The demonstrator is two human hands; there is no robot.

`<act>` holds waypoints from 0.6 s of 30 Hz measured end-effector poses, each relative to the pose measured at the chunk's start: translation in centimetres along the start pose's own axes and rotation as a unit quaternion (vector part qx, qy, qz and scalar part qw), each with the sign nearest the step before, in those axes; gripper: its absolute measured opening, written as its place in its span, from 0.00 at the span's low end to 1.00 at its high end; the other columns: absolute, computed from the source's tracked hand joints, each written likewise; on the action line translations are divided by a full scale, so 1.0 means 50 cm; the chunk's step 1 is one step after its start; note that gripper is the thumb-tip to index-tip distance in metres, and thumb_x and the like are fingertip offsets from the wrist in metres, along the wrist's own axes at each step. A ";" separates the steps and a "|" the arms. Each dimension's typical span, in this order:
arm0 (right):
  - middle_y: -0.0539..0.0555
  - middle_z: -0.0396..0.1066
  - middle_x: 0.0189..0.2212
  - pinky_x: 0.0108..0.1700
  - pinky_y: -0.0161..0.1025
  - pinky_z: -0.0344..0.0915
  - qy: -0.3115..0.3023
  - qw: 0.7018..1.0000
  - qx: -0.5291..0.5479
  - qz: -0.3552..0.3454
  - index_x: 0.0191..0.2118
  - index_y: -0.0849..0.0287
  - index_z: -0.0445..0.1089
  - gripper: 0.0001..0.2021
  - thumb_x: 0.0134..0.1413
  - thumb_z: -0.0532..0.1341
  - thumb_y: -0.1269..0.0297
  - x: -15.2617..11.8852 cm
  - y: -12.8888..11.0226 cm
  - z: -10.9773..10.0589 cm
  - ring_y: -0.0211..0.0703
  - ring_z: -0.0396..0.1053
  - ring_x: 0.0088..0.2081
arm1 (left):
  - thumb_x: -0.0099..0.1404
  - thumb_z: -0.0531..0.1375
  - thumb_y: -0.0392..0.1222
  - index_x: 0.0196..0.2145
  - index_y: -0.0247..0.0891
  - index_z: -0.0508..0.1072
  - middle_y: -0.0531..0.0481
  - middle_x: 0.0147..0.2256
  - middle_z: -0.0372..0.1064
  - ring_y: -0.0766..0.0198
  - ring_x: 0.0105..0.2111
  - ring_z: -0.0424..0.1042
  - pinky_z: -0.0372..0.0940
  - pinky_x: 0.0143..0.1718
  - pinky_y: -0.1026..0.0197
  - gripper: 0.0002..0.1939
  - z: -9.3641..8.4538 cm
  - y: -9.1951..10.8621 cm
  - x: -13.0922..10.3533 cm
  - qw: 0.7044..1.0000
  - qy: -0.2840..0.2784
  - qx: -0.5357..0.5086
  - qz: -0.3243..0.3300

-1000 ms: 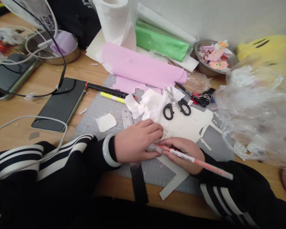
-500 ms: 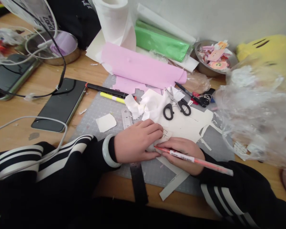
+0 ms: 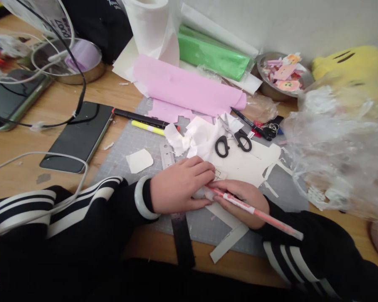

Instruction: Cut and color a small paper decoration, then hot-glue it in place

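Observation:
My right hand [image 3: 242, 201] is closed round a slim red pen [image 3: 255, 212]. The pen's tip points toward my left hand, and its clear rear end slants down to the right. My left hand [image 3: 182, 184] is bent with its fingers together, close against the right hand. Between its thumb and fingers shows a small pale piece [image 3: 200, 193], mostly hidden, whose kind I cannot make out. White paper [image 3: 255, 163] lies just beyond, with drawn lines near my fingers. A ruler [image 3: 182, 237] passes under my left hand. Black-handled scissors [image 3: 222, 146] rest on the paper.
A grey cutting mat [image 3: 122, 142] bears a cut paper piece [image 3: 140, 161], a yellow marker [image 3: 147, 127] and a black marker [image 3: 138, 118]. Behind are a pink sheet [image 3: 185, 86] and a green pack [image 3: 212, 52]. A phone [image 3: 78, 136] lies left; plastic bags [image 3: 337, 155] lie right.
The red pen has rolled and shifted slightly in my right hand; its tip now reaches up to my left fingers. My left hand has hardly moved.

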State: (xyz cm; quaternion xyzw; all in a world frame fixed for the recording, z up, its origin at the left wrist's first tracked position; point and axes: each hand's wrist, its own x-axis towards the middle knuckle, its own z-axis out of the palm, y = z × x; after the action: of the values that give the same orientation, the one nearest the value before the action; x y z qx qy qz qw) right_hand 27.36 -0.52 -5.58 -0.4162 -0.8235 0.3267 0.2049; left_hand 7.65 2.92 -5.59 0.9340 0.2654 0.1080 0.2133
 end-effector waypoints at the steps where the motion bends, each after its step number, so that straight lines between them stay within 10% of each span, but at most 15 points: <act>1: 0.54 0.77 0.36 0.42 0.32 0.71 0.001 1.000 0.001 -0.003 0.40 0.63 0.73 0.12 0.57 0.54 0.66 -0.001 0.001 0.001 0.39 0.75 0.37 | 0.62 0.56 0.49 0.40 0.34 0.68 0.44 0.47 0.65 0.54 0.46 0.62 0.62 0.48 0.51 0.16 0.000 0.000 0.000 1.000 0.000 0.000 0.000; 18: 0.53 0.77 0.35 0.41 0.31 0.71 0.003 1.000 -0.014 0.010 0.39 0.60 0.73 0.12 0.58 0.53 0.65 0.000 -0.004 0.000 0.38 0.75 0.37 | 0.62 0.56 0.49 0.41 0.34 0.68 0.44 0.47 0.65 0.54 0.46 0.62 0.62 0.48 0.51 0.16 0.002 0.000 -0.001 1.000 0.003 0.002 0.000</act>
State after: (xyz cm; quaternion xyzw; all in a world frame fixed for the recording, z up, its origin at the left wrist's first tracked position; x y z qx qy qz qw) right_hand 27.25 -0.60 -5.47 -0.4284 -0.8229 0.3164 0.1978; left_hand 7.62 2.86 -5.67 0.9344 0.2658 0.1099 0.2103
